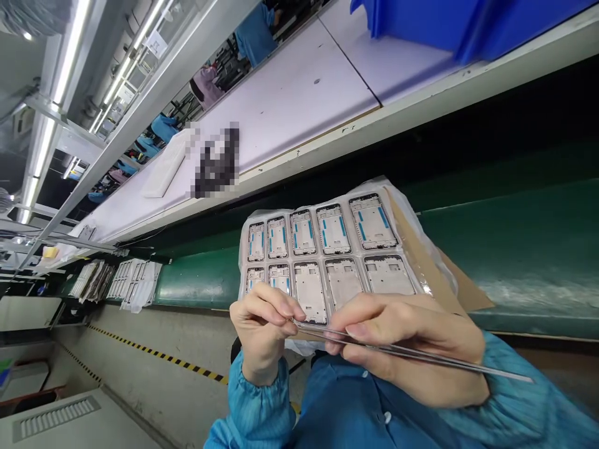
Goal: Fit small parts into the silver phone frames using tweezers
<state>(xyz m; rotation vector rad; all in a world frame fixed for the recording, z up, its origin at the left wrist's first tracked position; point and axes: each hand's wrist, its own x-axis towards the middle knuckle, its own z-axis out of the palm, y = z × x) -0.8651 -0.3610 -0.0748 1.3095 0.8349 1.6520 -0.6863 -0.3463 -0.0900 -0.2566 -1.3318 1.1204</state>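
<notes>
Above tray [244, 246] w/ phone frames [333, 229], tweezers [444, 358] are gripped by R hand [412, 327]; L hand [262, 327] fingers are pinched tog. at tip, contents unclear

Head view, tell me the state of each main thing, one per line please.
Tweezers, held in the right hand
Left hand, thumb and finger pinched at the tweezers' tips
Far-row frames, all five bearing blue strips
Near-row frames, two with strips, three showing none
Ceiling lights, lit
</notes>
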